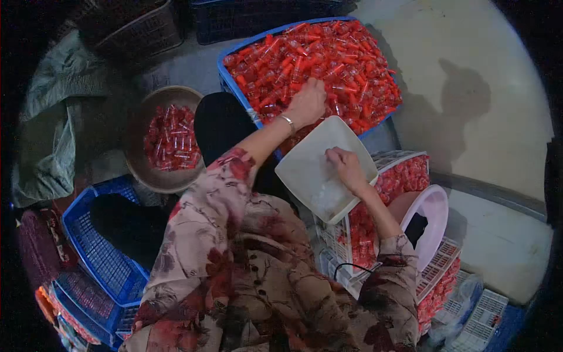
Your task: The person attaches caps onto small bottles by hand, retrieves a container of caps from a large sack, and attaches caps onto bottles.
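My left hand [308, 104], with a metal band at the wrist, rests at the near edge of a heap of small clear tubes with red caps [337, 70]. Its fingers are curled, and what they hold, if anything, is hidden. The tubes fill a blue plastic crate [224, 73] to the brim. Over a square white basin [299, 158], my right hand [349, 167] has its fingertips pinched together; I cannot make out anything between them. Small clear pieces [325, 196] lie in the lower part of the basin, which sits tilted against the blue crate's near corner.
A round brown bowl [138, 164] with red and clear tubes stands at the left. White crates [399, 157] packed with red pieces and a pink basin [437, 223] are at the right. An open blue basket [111, 264] lies at lower left. A wall [492, 117] bounds the right side.
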The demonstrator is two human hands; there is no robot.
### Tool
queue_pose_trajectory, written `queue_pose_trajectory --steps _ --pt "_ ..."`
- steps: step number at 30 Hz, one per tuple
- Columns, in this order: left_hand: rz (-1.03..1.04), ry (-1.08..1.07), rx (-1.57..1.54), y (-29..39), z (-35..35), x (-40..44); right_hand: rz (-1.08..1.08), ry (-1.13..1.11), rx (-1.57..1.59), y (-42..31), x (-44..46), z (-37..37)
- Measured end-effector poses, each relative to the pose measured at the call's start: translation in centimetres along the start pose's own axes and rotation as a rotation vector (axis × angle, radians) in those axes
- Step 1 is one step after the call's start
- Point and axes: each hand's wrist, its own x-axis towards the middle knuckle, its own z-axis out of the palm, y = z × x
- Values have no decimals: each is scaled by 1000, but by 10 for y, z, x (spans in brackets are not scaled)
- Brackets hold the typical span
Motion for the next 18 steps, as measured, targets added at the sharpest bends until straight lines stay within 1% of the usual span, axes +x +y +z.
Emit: queue_pose_trajectory --steps 1,2,3,5,6,7,9,10,11,13,14,16,17,18 --pt "-53 8 -92 -15 -9 -5 0 -2 12 -5 1 -5" --pt "-111 13 -184 -29 -16 -14 -96 70 37 -10 2 -16" --pt "-121 6 -177 -34 -30 -26 -194 139 61 -20 4 -23" --pt "-486 -247 -1310 -30 -72 -56 -213 145 127 -42 13 -24" --pt "-524 -247 -1447 -25 -86 -73 -226 162 184 -55 18 -26" --pt "-539 -220 -1453 -29 -90 -85 -233 135 181 -73 21 -30" --pt "-383 -289 -1611 -33 -99 -107 -481 193 -323 -105 28 -37" --pt "-416 -276 -1613 -30 -103 -116 -543 223 -379 -112 32 -36" --pt "-419 -251 -1624 -27 -108 -125 -555 203 -387 -121 36 -34" --pt "-381 -230 -1521 -22 -118 -141 -481 135 -215 -141 41 -30" --pt "-382 -210 -1530 -22 -122 -148 -490 120 -224 -151 41 -27" --pt "-277 -266 -1463 -27 -133 -162 -630 161 -460 -172 41 -17" --pt "-278 -244 -1468 -29 -138 -167 -645 148 -466 -180 43 -11" --pt "-265 -304 -1445 -32 -141 -172 -674 146 -414 -187 45 -5"
